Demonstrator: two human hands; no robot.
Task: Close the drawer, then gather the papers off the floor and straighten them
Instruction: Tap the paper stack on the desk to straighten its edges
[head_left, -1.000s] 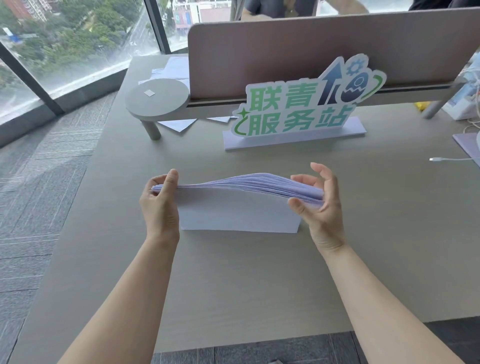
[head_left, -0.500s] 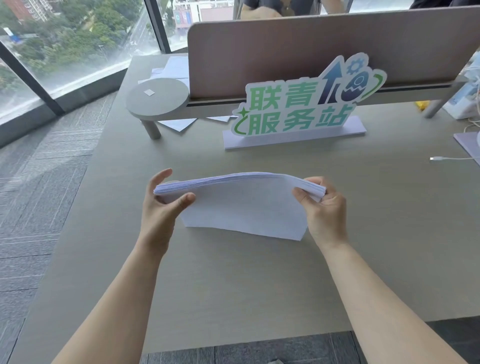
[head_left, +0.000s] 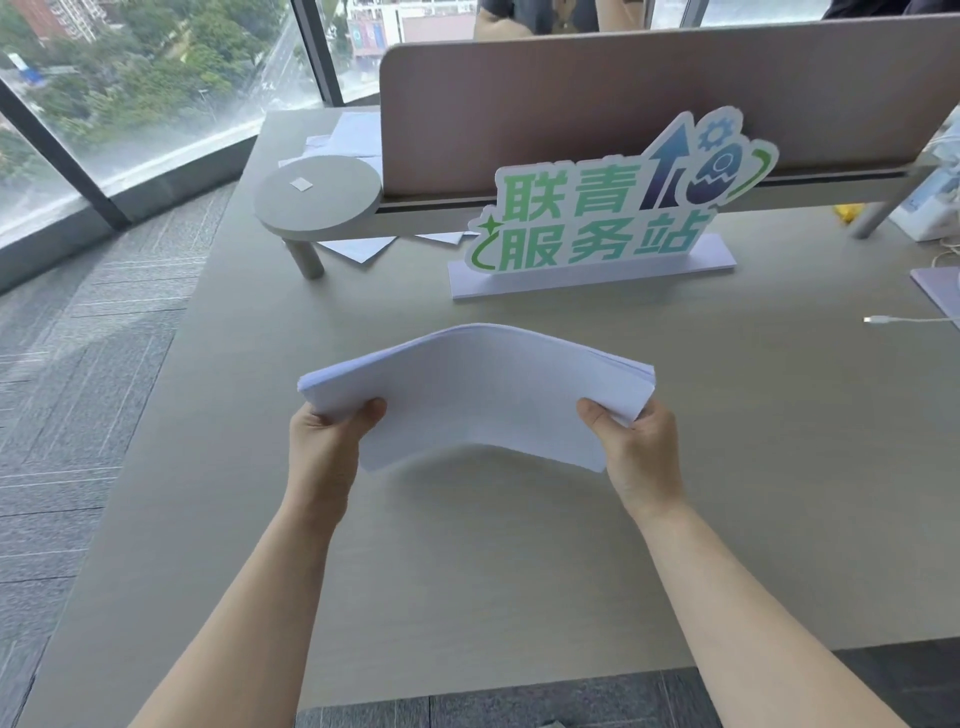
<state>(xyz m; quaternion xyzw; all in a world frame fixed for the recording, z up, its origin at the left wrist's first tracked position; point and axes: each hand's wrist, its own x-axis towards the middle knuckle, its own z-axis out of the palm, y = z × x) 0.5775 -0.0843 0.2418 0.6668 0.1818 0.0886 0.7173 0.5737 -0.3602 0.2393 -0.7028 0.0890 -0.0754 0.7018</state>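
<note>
The broad pale grey-beige laminate counter (head_left: 467, 571) looks the same as a second ago, with the green-and-white lettered standing sign (head_left: 597, 223) on its white base, the round grey stand (head_left: 318, 200) and the white cable end (head_left: 878, 320) all where they were. What has changed is the thick stack of white paper sheets (head_left: 478, 389): a second ago it stood on its long edge on the counter with the hands flanking its ends, and now it is tipped over so its broad face looks up, held above the counter in front of the sign. Its long axis runs left to right across the person, and it bows upward in the middle, both ends drooping toward the grips. The left hand (head_left: 324, 447) has shifted from the stack's end to its near left corner and is closed on it, thumb on top. The right hand (head_left: 639, 447) likewise now pinches the near right corner, thumb pressed on the top sheet, the other fingers hidden underneath.
</note>
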